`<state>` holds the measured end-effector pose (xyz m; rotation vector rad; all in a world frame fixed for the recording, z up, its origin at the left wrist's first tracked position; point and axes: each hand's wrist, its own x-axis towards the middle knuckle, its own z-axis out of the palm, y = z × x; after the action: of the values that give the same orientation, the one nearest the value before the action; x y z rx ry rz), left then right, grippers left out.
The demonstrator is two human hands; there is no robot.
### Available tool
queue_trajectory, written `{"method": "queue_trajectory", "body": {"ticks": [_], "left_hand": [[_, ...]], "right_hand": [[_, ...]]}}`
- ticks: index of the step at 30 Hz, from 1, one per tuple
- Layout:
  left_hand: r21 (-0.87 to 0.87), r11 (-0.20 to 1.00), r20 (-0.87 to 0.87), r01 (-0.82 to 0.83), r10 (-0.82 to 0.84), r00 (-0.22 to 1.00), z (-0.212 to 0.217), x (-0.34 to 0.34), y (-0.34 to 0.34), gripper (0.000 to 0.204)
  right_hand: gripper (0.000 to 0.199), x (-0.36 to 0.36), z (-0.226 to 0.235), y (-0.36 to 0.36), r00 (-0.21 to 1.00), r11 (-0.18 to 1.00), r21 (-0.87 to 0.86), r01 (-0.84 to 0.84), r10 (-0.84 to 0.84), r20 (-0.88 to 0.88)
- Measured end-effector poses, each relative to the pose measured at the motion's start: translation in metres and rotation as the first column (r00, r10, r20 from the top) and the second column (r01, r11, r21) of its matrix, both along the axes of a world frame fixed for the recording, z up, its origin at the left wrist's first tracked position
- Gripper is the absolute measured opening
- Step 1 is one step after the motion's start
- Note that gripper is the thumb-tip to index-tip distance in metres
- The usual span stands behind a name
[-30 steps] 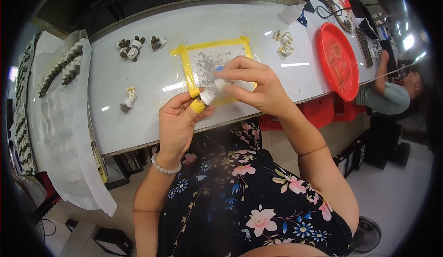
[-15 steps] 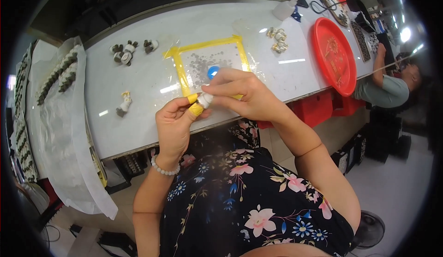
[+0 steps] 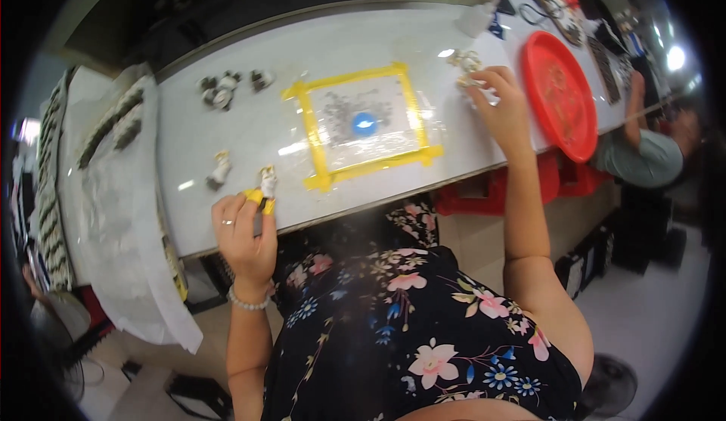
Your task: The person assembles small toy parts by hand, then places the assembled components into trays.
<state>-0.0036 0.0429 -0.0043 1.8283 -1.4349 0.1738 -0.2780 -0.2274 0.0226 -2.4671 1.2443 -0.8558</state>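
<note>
White worktable [image 3: 249, 145] ran across the top of the shot, with a yellow-taped square [image 3: 361, 125] in the middle and a blue dot at its centre. Compared to half a second before, the hands had split apart: the left hand [image 3: 246, 236] sat at the near table edge, pinching a small yellow-and-white part [image 3: 265, 190], while the right hand [image 3: 503, 107] had swung way out to a little pile of pale parts [image 3: 465, 66] beside the red tray [image 3: 560, 92] (couldn't tell if it had actually grabbed one).
</note>
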Motion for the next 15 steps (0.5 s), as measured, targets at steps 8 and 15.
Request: {"method": "queue_trajectory", "body": {"ticks": [8,15], "left_hand": [[0.008,0.969,0.167,-0.247,0.242,0.956,0.001,0.019,-0.003,0.027],[0.11,0.966,-0.094,-0.234,0.244,0.965,-0.006,0.029,0.002,0.034]], "right_hand": [[0.02,0.014,0.002,0.003,0.98,0.998,0.014,-0.053,0.055,-0.192],[0.031,0.016,0.002,0.012,0.986,0.953,0.274,-0.132,0.156,-0.066]]}}
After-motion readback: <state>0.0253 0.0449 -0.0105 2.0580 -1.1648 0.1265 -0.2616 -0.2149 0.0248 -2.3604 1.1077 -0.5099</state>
